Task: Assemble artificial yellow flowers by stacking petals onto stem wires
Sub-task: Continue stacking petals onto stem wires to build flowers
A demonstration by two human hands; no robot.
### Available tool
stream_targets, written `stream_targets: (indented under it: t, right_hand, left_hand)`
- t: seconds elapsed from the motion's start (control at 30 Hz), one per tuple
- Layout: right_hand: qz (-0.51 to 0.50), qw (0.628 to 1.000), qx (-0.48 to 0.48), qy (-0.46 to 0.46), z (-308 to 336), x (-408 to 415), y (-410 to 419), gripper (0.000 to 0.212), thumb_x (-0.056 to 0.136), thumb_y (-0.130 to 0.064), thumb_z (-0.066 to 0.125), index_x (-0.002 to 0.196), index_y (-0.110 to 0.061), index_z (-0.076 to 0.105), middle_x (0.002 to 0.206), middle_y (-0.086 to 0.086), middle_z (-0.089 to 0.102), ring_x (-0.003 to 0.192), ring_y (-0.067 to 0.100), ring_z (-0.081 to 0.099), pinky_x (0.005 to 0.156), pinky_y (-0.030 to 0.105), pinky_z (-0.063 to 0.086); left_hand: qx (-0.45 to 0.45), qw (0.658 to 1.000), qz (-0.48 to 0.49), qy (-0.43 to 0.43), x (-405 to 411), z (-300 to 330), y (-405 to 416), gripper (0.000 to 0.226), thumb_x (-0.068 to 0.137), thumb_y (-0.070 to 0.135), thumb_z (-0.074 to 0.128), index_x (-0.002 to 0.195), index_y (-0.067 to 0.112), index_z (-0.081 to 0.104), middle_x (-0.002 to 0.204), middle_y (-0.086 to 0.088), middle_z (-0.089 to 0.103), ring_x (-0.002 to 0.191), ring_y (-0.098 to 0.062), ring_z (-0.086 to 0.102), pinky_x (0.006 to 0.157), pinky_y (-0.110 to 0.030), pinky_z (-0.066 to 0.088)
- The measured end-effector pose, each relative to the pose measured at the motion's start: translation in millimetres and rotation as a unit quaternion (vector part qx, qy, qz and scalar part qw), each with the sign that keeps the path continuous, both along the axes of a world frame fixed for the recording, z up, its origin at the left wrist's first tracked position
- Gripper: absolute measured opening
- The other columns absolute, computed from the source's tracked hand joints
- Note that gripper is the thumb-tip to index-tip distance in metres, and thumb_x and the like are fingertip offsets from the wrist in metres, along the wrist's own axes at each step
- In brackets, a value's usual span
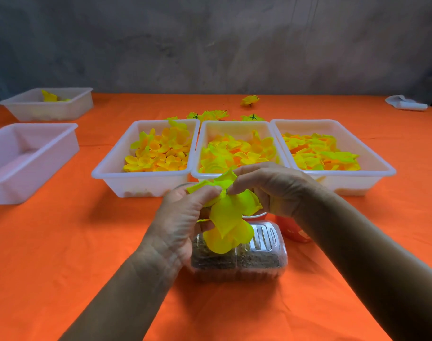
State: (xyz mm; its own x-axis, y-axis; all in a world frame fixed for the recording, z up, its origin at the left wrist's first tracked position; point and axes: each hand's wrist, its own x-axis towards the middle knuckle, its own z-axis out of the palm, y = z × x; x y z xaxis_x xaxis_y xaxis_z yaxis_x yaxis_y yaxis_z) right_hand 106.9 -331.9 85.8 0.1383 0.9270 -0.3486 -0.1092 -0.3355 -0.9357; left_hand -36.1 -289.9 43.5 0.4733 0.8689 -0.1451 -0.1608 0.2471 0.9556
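Together, left hand and right hand pinched around layered yellow fabric petals, both grips clenched on them.

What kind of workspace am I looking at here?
Probably a small craft assembly bench: an orange-covered table against a bare grey wall, three white trays of sorted yellow petals, finished flowers behind.

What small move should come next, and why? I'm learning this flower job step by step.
Probably push the petals further down the stem wire. Both hands, left and right, pinch the petals where a dark wire tip pokes through, and the petals hang loose and uneven. After seating them, another layer could come from the trays.
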Motion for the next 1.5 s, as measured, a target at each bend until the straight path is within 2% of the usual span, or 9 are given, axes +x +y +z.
stream_targets:
  t: [0.1, 0.33, 0.43, 0.6, 0.77, 0.93, 1.2, 1.4, 1.5]
  right_hand:
    - [0.013, 0.999, -0.004, -0.034, 0.2, 2.6, 2.1, 0.041, 0.077, 0.008, 0.062, 0.116, -0.004, 0.059, 0.078, 0.009, 0.065, 0.053, 0.016, 0.063, 0.051, 0.024, 0.052]
    - [-0.009, 1.0, 0.004, -0.027, -8.7, 5.8, -0.9, 0.042, 0.072, 0.003, 0.069, 0.113, -0.004, 0.064, 0.1, 0.013, 0.066, 0.083, 0.026, 0.064, 0.073, 0.036, 0.052]
    - [-0.013, 1.0, 0.009, 0.006, -12.4, 7.5, -7.1, 0.034, 0.075, 0.001, 0.068, 0.108, -0.005, 0.064, 0.092, 0.011, 0.068, 0.071, 0.021, 0.067, 0.063, 0.031, 0.054]
    - [0.004, 0.999, 0.003, -0.035, -13.8, 14.1, -18.4, 0.031, 0.076, -0.006, 0.07, 0.106, -0.011, 0.065, 0.092, 0.013, 0.068, 0.064, 0.02, 0.062, 0.059, 0.026, 0.054]
    - [0.012, 0.999, 0.002, -0.038, -17.1, 12.7, -17.2, 0.035, 0.076, -0.004, 0.07, 0.11, -0.01, 0.066, 0.096, 0.014, 0.07, 0.076, 0.026, 0.061, 0.062, 0.025, 0.051]
    - [-0.015, 0.998, -0.015, -0.06, -25.4, 8.2, -15.2, 0.022, 0.076, 0.002, 0.068, 0.089, -0.015, 0.065, 0.073, 0.007, 0.066, 0.051, 0.014, 0.058, 0.046, 0.018, 0.046]
    - [-0.017, 0.995, -0.017, -0.099, -29.5, 7.2, -16.6, 0.024, 0.075, -0.004, 0.073, 0.092, -0.018, 0.064, 0.063, -0.002, 0.069, 0.049, 0.009, 0.061, 0.045, 0.017, 0.045]
    - [-0.039, 0.988, -0.017, -0.151, -27.2, 4.6, -13.5, 0.028, 0.07, -0.006, 0.078, 0.091, -0.021, 0.067, 0.064, 0.0, 0.056, 0.034, 0.001, 0.046, 0.045, 0.015, 0.045]
    - [-0.034, 0.983, -0.007, -0.179, -24.7, 3.6, -12.2, 0.025, 0.07, -0.007, 0.078, 0.085, -0.023, 0.067, 0.067, 0.001, 0.055, 0.046, 0.006, 0.05, 0.044, 0.016, 0.045]
  left_hand:
    - [0.018, 1.0, 0.016, 0.009, -4.0, 0.3, 2.4, 0.009, 0.079, 0.008, 0.067, 0.081, 0.016, 0.063, 0.058, 0.003, 0.065, 0.046, -0.009, 0.054, 0.04, -0.017, 0.042]
    - [0.024, 0.998, 0.003, 0.051, -9.7, -0.7, 1.0, 0.015, 0.076, 0.003, 0.069, 0.079, 0.016, 0.062, 0.067, -0.002, 0.066, 0.055, -0.014, 0.058, 0.045, -0.02, 0.044]
    - [0.027, 0.998, 0.007, 0.06, -9.7, -0.8, 0.2, 0.015, 0.076, 0.002, 0.069, 0.08, 0.015, 0.062, 0.07, -0.004, 0.066, 0.057, -0.016, 0.057, 0.043, -0.02, 0.043]
    - [0.031, 0.997, -0.001, 0.071, -9.3, -1.3, -0.3, 0.012, 0.077, 0.004, 0.068, 0.083, 0.013, 0.064, 0.073, -0.005, 0.066, 0.06, -0.016, 0.058, 0.043, -0.02, 0.043]
    - [0.002, 0.997, -0.013, 0.075, -6.6, 3.2, 1.9, 0.004, 0.08, 0.011, 0.067, 0.077, 0.013, 0.064, 0.055, 0.0, 0.065, 0.042, -0.01, 0.056, 0.04, -0.017, 0.043]
    - [-0.023, 0.996, -0.026, 0.081, -5.5, 1.1, 4.5, 0.009, 0.079, 0.011, 0.068, 0.072, 0.012, 0.063, 0.052, 0.001, 0.063, 0.039, -0.009, 0.054, 0.039, -0.017, 0.043]
    - [0.009, 0.994, -0.013, 0.106, -7.1, -6.2, 2.8, 0.013, 0.079, 0.007, 0.069, 0.071, 0.014, 0.062, 0.052, 0.003, 0.064, 0.041, -0.007, 0.056, 0.037, -0.016, 0.04]
    - [0.022, 0.992, -0.009, 0.122, -8.4, -6.9, 1.2, 0.011, 0.077, 0.01, 0.072, 0.071, 0.014, 0.064, 0.06, 0.002, 0.065, 0.053, -0.009, 0.058, 0.046, -0.022, 0.044]
    - [0.028, 0.992, -0.006, 0.123, -8.7, -6.3, -0.6, 0.011, 0.076, 0.008, 0.072, 0.072, 0.012, 0.064, 0.062, 0.0, 0.065, 0.051, -0.008, 0.06, 0.043, -0.02, 0.046]
